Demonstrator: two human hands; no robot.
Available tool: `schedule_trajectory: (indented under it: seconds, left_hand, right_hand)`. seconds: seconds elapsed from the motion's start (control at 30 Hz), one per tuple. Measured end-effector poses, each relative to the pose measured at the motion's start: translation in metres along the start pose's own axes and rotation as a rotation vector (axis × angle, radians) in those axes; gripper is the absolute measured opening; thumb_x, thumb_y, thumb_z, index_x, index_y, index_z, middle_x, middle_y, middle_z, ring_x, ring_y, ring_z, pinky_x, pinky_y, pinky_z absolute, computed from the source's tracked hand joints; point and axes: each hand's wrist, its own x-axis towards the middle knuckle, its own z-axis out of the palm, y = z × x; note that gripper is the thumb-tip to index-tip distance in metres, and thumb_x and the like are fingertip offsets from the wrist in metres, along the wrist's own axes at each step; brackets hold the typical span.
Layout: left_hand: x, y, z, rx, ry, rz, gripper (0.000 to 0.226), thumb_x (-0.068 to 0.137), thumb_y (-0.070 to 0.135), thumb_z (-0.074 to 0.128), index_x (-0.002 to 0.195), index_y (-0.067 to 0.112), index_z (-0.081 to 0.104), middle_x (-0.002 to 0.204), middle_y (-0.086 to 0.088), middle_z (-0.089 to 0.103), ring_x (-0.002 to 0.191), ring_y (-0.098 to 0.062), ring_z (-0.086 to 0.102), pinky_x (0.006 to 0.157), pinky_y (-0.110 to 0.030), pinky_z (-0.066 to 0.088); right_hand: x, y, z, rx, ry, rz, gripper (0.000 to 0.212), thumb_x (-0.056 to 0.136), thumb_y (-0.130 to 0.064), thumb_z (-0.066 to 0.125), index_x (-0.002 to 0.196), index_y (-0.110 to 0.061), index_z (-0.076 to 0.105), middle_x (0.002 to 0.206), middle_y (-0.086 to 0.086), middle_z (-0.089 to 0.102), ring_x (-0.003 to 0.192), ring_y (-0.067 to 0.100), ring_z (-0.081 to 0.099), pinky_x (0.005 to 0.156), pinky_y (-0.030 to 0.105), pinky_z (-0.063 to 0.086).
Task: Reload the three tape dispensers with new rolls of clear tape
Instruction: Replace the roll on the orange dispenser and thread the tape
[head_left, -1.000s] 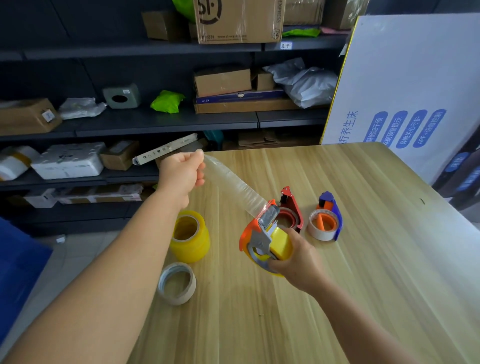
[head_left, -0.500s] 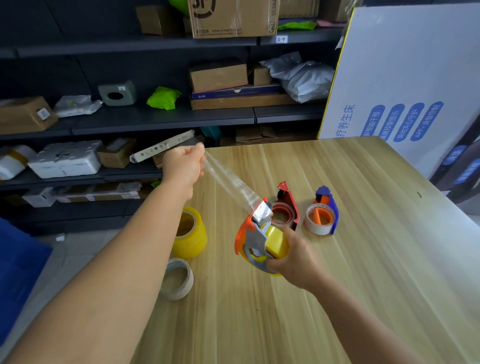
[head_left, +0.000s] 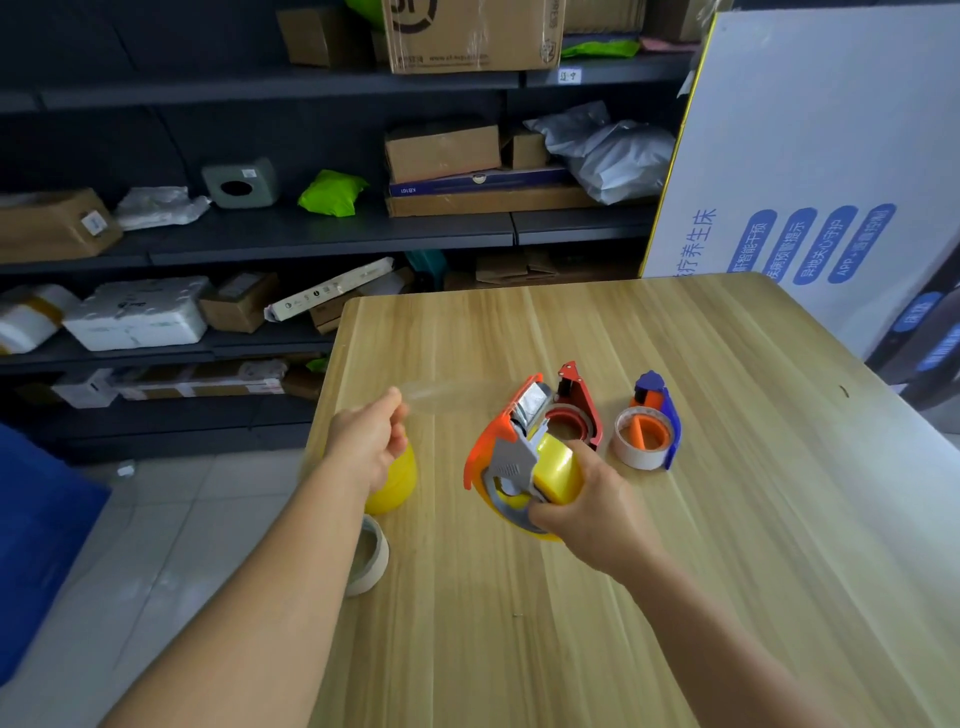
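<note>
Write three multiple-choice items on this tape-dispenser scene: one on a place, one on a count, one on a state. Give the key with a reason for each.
1. Where does the blue dispenser stand?
A. On the table, right of the red dispenser
B. On a shelf
C. In the left hand

2. How many dispensers show?
A. Two
B. Three
C. Four

3. What is the left hand doing?
A. Resting flat on the table
B. Pinching the end of a clear tape strip
C. Gripping the yellow roll

Key: 1 A, it sits on the table beside the red one. 2 B, orange, red and blue. 3 B, the strip runs from its fingers to the orange dispenser held by the right hand.
</note>
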Motion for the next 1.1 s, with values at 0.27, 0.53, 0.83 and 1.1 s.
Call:
schedule_trajectory:
  seconds: [0.27,0.53,0.83,1.1]
  left_hand:
    - [-0.003,-0.025,0.006,-0.053,-0.129,-0.131,0.018,0.093,0.024,0.059,0.079,0.013,0.058,0.069,0.002,0.056,0.057,-0.009,0.045,0.055,-0.022,0.042]
    - [-0.015,-0.040,0.011,-0.142,-0.238,-0.082,0.018,0.094,0.006,0.050,0.084,0.021,0.047,0.062,0.000,0.049,0.055,-0.012,0.042,0.056,-0.023,0.035]
    - [-0.018,-0.052,0.010,-0.122,-0.326,-0.051,0.017,0.094,0.006,0.051,0.088,0.018,0.062,0.056,0.004,0.057,0.056,-0.009,0.046,0.057,-0.020,0.036]
    - [-0.014,-0.058,0.002,-0.181,-0.401,-0.049,0.022,0.098,0.020,0.050,0.088,0.009,0.067,0.063,0.002,0.067,0.064,-0.009,0.058,0.072,-0.023,0.044]
  right_hand:
    - [-0.001,-0.007,0.000,0.095,0.012,-0.021,0.035,0.068,-0.013,0.075,0.096,-0.025,0.058,0.083,-0.006,0.065,0.069,0.009,0.058,0.053,0.018,0.045]
    - [0.003,-0.006,0.005,0.182,0.036,0.001,0.037,0.058,-0.016,0.072,0.092,-0.025,0.059,0.083,0.000,0.069,0.075,0.023,0.065,0.061,0.039,0.053]
    - [0.003,-0.014,0.006,0.194,0.035,0.011,0.035,0.065,-0.013,0.074,0.095,-0.024,0.060,0.089,0.005,0.070,0.085,0.029,0.067,0.068,0.049,0.056]
    - [0.002,-0.024,0.006,0.203,0.023,0.035,0.037,0.057,-0.021,0.071,0.093,-0.023,0.062,0.087,0.006,0.071,0.084,0.030,0.068,0.070,0.050,0.056]
